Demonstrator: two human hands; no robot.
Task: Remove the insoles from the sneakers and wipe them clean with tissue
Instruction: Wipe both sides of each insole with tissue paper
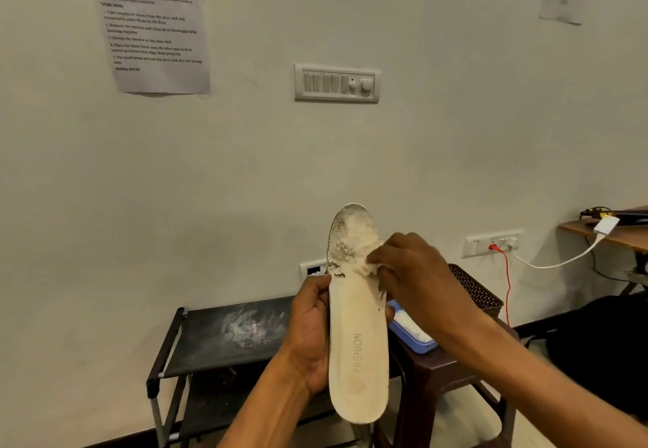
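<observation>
One cream foam insole printed FASHION [357, 335] is out of its sneaker, held upright in the closed left hand [308, 335]. The right hand [413, 272] presses a wad of white tissue [368, 263] to its worn, flaking toe (wiping underway). No sneakers or second insole in view.

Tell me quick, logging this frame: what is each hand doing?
Left hand: closed on the insole, holding it upright.
Right hand: closed on a tissue, pressed against the insole's toe end.

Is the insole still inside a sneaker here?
No, the left hand holds the insole up in the air while the right hand presses tissue on it.
</observation>
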